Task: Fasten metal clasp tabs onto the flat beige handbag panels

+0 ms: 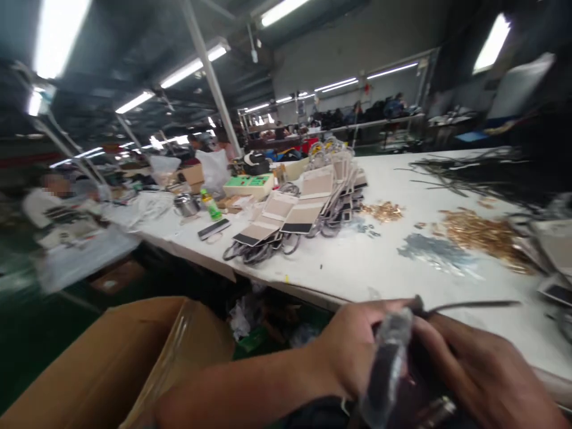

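Low at the right, both my hands meet in front of my body, over the table's near edge. My left hand (pixel 346 342) is closed, its fingers around a dark strap (pixel 388 363) covered in clear plastic. Close against it, my right hand (pixel 487 357) is closed on the same dark piece, its fingertips mostly hidden. A thin dark strip (pixel 473 304) sticks out to the right between the hands. Below them, a dark, blurred body with a shiny metal piece (pixel 440 411) shows; its kind I cannot make out.
On the white table (pixel 357 268) lie stacked beige cards with dark cords (pixel 304 214), gold metal pieces (pixel 487 235), silver pieces (pixel 435 253) and dark strips (pixel 465 170). A green bottle (pixel 210 204) and metal pot (pixel 186 205) stand farther left. An open cardboard box (pixel 179 357) is below left. A seated person (pixel 42 205) works beyond.
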The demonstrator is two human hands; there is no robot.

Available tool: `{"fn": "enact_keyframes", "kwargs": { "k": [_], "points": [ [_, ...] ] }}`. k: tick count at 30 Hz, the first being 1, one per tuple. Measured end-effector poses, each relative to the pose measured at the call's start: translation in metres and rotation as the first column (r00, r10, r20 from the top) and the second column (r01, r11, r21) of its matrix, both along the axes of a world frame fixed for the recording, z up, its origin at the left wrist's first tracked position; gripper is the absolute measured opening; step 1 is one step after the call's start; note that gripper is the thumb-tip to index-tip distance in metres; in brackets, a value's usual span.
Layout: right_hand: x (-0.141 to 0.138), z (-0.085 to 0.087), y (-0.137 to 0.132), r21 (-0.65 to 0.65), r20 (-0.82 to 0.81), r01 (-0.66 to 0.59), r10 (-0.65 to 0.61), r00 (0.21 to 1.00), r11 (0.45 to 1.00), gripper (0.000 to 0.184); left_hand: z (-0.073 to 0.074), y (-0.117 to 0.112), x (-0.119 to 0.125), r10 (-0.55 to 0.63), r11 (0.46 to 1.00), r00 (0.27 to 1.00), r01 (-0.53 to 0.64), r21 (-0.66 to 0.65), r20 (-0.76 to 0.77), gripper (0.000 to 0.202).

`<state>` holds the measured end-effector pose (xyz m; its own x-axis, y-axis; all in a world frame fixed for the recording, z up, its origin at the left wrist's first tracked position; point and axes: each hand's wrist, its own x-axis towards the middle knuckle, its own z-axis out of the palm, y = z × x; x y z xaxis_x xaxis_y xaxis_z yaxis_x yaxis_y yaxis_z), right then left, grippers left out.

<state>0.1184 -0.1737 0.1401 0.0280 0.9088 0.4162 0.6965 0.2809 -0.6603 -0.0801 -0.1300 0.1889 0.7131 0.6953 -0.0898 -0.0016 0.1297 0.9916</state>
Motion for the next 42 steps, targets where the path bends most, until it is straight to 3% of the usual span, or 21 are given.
{"fn": "enact_keyframes", "kwargs": {
  "k": [3, 6, 9, 13, 19, 25, 30, 35, 38, 42],
  "points": [
    [0.022, 0.014, -0.002, -0.210, -0.065, -0.059, 0.046, 0.997, 0.976, 0.064, -0.005, 0.038, 0.005, -0.100, 0.995, 0.992, 0.098, -0.024, -0.080, 0.026],
    [0.028, 0.029, 0.013, -0.399, -0.250, -0.133, 0.032, 0.968, 0.907, 0.071, -0.004, 0.081, 0.013, -0.244, 0.957, 0.969, 0.233, -0.171, -0.045, 0.033],
    [0.031, 0.042, 0.023, -0.471, -0.372, -0.151, -0.041, 0.927, 0.869, 0.078, 0.006, 0.113, 0.019, -0.348, 0.919, 0.934, 0.323, -0.226, -0.082, 0.038],
    [0.037, 0.048, 0.025, -0.481, -0.366, -0.066, -0.133, 0.921, 0.874, 0.086, 0.020, 0.135, 0.026, -0.468, 0.874, 0.869, 0.428, -0.229, -0.162, 0.042],
    [0.043, 0.042, 0.023, -0.516, -0.396, -0.048, -0.188, 0.899, 0.856, 0.087, 0.027, 0.139, 0.031, -0.526, 0.841, 0.821, 0.460, -0.285, -0.224, 0.049],
    [0.042, 0.042, 0.015, -0.510, -0.468, -0.103, -0.175, 0.866, 0.854, 0.083, 0.024, 0.129, 0.029, -0.488, 0.862, 0.847, 0.430, -0.270, -0.209, 0.035],
    [0.041, 0.036, 0.012, -0.514, -0.479, -0.152, -0.135, 0.867, 0.844, 0.083, 0.016, 0.126, 0.029, -0.383, 0.921, 0.895, 0.352, -0.165, -0.229, 0.033],
    [0.037, 0.029, 0.010, -0.524, -0.481, -0.160, -0.136, 0.866, 0.837, 0.084, 0.021, 0.132, 0.029, -0.510, 0.857, 0.813, 0.450, -0.252, -0.281, 0.043],
    [0.037, 0.024, 0.010, -0.529, -0.429, -0.107, -0.157, 0.890, 0.842, 0.085, 0.023, 0.133, 0.027, -0.525, 0.846, 0.808, 0.461, -0.269, -0.267, 0.042],
    [0.039, 0.015, 0.013, -0.493, -0.394, -0.019, -0.203, 0.896, 0.870, 0.082, 0.010, 0.136, 0.025, -0.532, 0.837, 0.814, 0.461, -0.295, -0.235, 0.040]
  ]
}}
